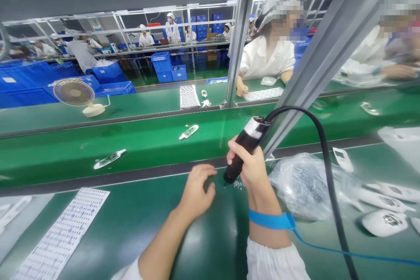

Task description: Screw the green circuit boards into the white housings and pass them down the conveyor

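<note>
My right hand (pixel 251 164) is wrapped round a black electric screwdriver (pixel 244 148), which tilts with its tip down near the green mat. Beside that tip lies a small heap of tiny screws (pixel 239 184). A thick black cable (pixel 323 148) loops from the top of the tool to the right. My left hand (pixel 198 190) is left of the tip, fingers curved and thumb apart, with nothing visible between them. A blue wrist strap (pixel 271 220) circles my right wrist.
White device housings (pixel 385 223) and a clear plastic bag (pixel 298 183) lie on the right. A printed sheet (pixel 65 232) is at left. Ahead, a green conveyor belt (pixel 154 144) carries white parts with circuit boards (pixel 110 159). A metal post (pixel 315 48) rises close by; a co-worker (pixel 267 59) sits opposite.
</note>
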`<control>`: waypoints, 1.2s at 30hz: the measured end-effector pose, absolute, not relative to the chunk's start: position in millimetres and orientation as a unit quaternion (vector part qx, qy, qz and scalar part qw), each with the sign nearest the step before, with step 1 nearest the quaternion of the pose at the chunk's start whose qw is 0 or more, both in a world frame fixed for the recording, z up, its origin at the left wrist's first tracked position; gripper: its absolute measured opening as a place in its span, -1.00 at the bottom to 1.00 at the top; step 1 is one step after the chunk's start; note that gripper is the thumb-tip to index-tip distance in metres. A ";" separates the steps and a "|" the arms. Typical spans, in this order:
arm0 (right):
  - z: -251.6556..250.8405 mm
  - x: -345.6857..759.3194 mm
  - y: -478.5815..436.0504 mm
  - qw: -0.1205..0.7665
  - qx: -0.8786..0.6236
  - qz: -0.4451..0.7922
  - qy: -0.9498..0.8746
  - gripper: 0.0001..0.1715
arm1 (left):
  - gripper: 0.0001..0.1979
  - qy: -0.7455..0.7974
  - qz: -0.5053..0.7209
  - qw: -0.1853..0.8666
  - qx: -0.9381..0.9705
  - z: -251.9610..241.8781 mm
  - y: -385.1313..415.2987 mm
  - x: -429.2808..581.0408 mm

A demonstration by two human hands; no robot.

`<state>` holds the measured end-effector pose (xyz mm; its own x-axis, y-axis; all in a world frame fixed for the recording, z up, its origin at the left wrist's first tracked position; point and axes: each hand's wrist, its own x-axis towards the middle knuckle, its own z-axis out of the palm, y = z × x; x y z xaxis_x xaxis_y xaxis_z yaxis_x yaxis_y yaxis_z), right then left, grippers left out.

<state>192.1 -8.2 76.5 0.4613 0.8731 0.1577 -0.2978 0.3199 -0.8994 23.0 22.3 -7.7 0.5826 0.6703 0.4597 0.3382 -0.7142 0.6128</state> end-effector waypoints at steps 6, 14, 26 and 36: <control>82.0 187.1 -10.6 0.759 -0.370 0.423 -0.329 -0.77 | -0.84 0.304 0.288 0.245 0.875 -5.2 -2.2 24.4; 81.4 187.5 -10.2 0.756 -0.367 0.426 -0.333 -0.78 | -0.94 0.306 0.279 0.261 0.872 -4.6 1.2 25.6; 83.5 185.6 -11.6 0.748 -0.371 0.425 -0.349 -0.79 | -0.94 0.301 0.295 0.284 0.861 -5.7 2.0 25.3; 84.3 182.0 -11.3 0.740 -0.371 0.439 -0.351 -0.78 | -0.90 0.330 0.323 0.328 0.824 -9.1 -2.1 28.6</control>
<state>182.0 -11.3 84.3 0.3684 0.9093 0.1935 -0.3893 0.3399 -0.8561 28.6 -2.1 -9.1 0.5737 0.7553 0.3168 0.3314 -0.5677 0.7536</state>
